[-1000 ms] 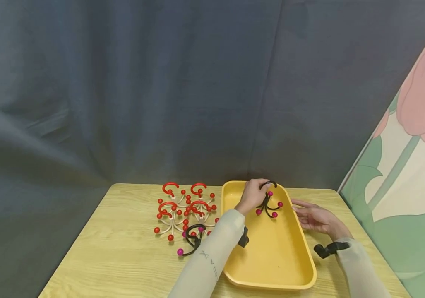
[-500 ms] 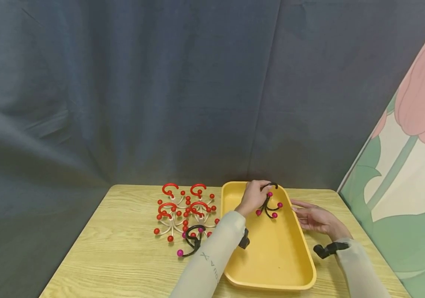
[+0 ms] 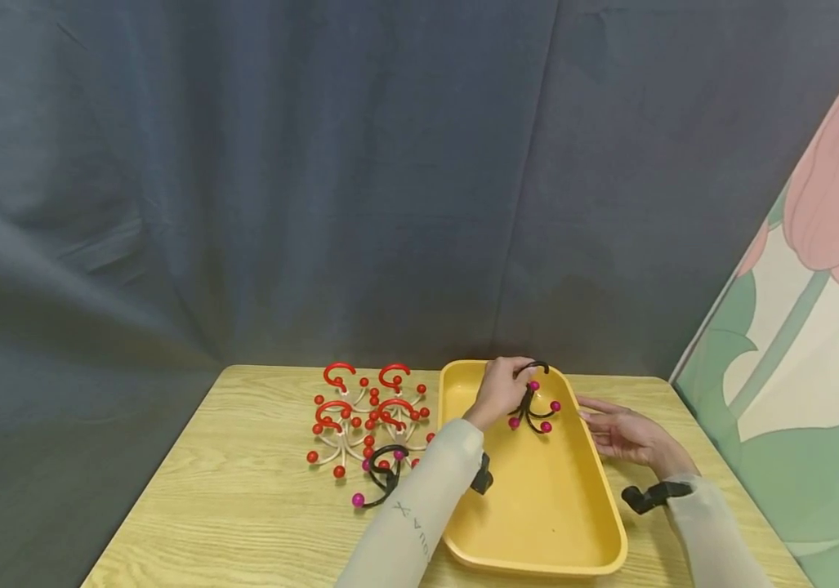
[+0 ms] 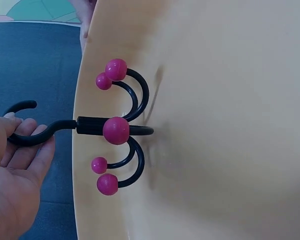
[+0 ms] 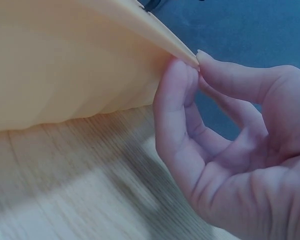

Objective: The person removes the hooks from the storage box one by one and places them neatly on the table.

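A black multi-arm hanger hook (image 4: 92, 126) with pink ball tips is gripped by its curved top in my left hand (image 3: 498, 390). It is upright inside the far end of the yellow tray (image 3: 529, 514). In the left wrist view its arms spread close to the tray floor; whether they touch cannot be told. At the tray's right side my right hand (image 3: 625, 437) pinches the rim between thumb and fingers, as the right wrist view shows. A second black hanger hook (image 3: 390, 482) with pink tips sits left of the tray, partly hidden by my left sleeve.
Several pale hanger hooks with red curved tops (image 3: 332, 408) and red ball tips stand grouped left of the tray on the wooden table (image 3: 243, 490). A dark curtain (image 3: 360, 204) hangs behind the table, and a flower-print cloth (image 3: 794, 392) is at the right.
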The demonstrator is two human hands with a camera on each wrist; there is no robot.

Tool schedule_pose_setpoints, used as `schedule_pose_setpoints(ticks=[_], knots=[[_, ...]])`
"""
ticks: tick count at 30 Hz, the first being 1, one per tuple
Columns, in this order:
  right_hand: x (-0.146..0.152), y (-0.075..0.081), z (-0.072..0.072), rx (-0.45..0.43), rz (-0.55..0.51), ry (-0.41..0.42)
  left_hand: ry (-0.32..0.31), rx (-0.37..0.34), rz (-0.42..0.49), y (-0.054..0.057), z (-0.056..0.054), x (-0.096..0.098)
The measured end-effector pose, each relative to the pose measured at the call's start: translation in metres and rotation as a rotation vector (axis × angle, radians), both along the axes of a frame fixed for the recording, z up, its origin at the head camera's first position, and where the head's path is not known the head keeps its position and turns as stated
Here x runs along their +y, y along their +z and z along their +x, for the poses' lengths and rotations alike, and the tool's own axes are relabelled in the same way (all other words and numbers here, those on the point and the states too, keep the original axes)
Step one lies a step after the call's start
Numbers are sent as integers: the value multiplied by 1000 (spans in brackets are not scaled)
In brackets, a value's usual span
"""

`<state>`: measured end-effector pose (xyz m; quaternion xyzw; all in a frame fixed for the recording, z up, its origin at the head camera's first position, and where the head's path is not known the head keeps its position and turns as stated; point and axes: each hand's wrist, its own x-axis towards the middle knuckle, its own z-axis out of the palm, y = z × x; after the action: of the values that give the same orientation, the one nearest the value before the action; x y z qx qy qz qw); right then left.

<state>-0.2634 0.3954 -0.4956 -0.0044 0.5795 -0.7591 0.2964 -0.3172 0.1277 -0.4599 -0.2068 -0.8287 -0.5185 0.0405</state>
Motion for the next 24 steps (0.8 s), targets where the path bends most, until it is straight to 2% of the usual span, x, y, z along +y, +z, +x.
schedule_pose_setpoints(ticks=[6, 10, 18, 24], knots=[[3, -7, 3, 1, -35, 48, -7, -29, 51, -5, 3, -1], [4, -9, 5, -3, -47, 50, -16, -28, 76, -4, 5, -1], [3, -8, 3, 22, -46, 53, -10, 1, 78, 12, 7, -4], [2, -3, -1, 31, -45, 60, 4, 11, 87, 30, 6, -11]])
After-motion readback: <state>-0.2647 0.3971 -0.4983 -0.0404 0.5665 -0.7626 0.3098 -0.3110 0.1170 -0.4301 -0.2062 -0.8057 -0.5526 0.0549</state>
